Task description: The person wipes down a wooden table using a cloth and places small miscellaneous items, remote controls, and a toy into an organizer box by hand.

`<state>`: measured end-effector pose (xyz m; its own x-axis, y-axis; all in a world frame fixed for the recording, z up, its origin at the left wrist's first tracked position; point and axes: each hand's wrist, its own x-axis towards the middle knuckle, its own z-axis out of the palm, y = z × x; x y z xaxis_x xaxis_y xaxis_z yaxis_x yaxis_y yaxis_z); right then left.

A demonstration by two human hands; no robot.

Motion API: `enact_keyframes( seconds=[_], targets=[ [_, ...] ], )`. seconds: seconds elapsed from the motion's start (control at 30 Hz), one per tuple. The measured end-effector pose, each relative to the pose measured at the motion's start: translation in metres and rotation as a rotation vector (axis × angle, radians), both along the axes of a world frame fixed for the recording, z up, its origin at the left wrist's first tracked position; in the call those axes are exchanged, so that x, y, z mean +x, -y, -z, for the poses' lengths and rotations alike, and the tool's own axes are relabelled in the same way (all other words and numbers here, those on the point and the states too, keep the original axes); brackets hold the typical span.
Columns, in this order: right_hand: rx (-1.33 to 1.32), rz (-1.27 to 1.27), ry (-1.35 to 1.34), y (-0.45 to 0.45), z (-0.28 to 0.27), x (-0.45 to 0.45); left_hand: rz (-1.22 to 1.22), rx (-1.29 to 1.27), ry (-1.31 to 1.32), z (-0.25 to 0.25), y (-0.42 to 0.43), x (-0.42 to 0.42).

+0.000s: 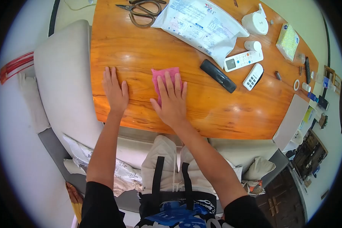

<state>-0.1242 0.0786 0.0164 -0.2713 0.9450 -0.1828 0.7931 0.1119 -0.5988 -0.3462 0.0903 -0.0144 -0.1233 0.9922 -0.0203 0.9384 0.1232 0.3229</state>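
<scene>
My right hand [172, 99] lies spread on a folded pink cloth [172, 71], pressing it flat against the glossy wooden table [140, 93]. Its fingers are stretched out over the cloth, and the thumb points out to the left. Part of the cloth is hidden under the palm. To the left, my left hand [116, 93] rests flat on the bare wood near the table's left edge, fingers extended and thumb apart, with nothing in it.
Scissors [143, 13] and a white printed plastic package [201, 24] lie at the back. Right of the cloth are a black remote [218, 76], two white remotes [243, 60] [253, 76] and a small white bottle [252, 46]. Farther right sits a tissue pack [287, 41]. A beige sofa [66, 72] borders the left.
</scene>
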Motion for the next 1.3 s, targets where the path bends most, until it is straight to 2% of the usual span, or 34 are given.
enact_keyframes(
  seconds=[0.1,0.33,0.47,0.57,0.67,0.77,0.87,0.93,1.0,1.1,1.2,1.3],
  targets=[
    [0.017,-0.036,0.032,0.000,0.003,0.004,0.032,0.029,-0.110,0.008,0.002,0.000],
    [0.090,-0.033,0.136,-0.003,0.016,-0.001,0.001,-0.003,-0.107,0.008,0.004,-0.003],
    [0.165,0.108,0.245,-0.016,0.022,-0.026,0.023,-0.029,-0.094,0.006,0.004,-0.005],
    [0.204,0.276,0.276,-0.050,0.025,-0.063,0.046,-0.029,0.006,-0.002,0.002,-0.008],
    [0.225,0.342,0.222,-0.095,0.019,-0.110,0.120,-0.163,0.161,-0.015,-0.005,-0.038],
    [0.240,0.096,0.206,-0.100,0.022,-0.148,0.170,-0.092,0.035,-0.002,0.004,-0.065],
    [0.225,-0.090,0.086,-0.083,0.028,-0.133,0.210,-0.043,0.009,0.002,0.005,-0.064],
    [0.245,-0.103,0.107,-0.084,0.034,-0.093,0.219,-0.033,-0.003,0.001,0.006,-0.065],
    [0.193,0.173,0.136,-0.084,0.029,-0.054,0.226,-0.022,-0.019,0.003,0.005,-0.066],
    [0.312,0.362,0.263,-0.084,0.025,-0.059,0.228,-0.012,-0.049,0.007,0.004,-0.065],
    [0.343,0.359,0.247,-0.102,0.025,-0.096,0.232,-0.025,-0.058,0.004,0.007,-0.063],
    [0.295,0.156,0.170,-0.114,0.030,-0.153,0.214,-0.025,-0.072,0.004,0.005,-0.061]
  ],
)
